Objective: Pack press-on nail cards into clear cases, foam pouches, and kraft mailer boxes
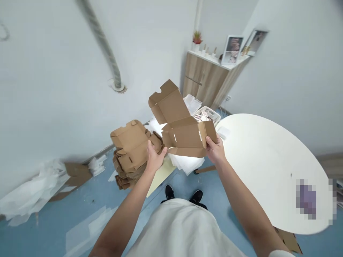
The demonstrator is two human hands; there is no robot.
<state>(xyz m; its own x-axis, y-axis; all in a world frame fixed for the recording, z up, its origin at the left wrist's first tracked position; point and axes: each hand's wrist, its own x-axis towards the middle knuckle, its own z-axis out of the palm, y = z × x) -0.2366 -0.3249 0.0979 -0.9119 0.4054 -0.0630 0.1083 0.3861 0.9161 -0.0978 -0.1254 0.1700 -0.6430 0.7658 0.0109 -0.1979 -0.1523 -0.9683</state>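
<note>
A partly folded brown cardboard box [184,134] hangs in front of me, its notched lid panel [170,103] standing open away from me. My right hand [215,150] is closed on the box's right end flap, thumb on the inner side. At the left end, my left hand [155,157] takes the box's near corner, thumb at the edge and a finger up along the left flap; its other fingers are hidden. Just left and below is a stack of flattened cardboard boxes [131,146] of the same kind.
A white oval table [268,171] stands to my right. White sheets [187,162] and a white basket [210,113] with small items lie behind the box. Beyond is a wooden cabinet [205,75] with frames and a plant. Plastic wrapping [34,189] lies along the left wall.
</note>
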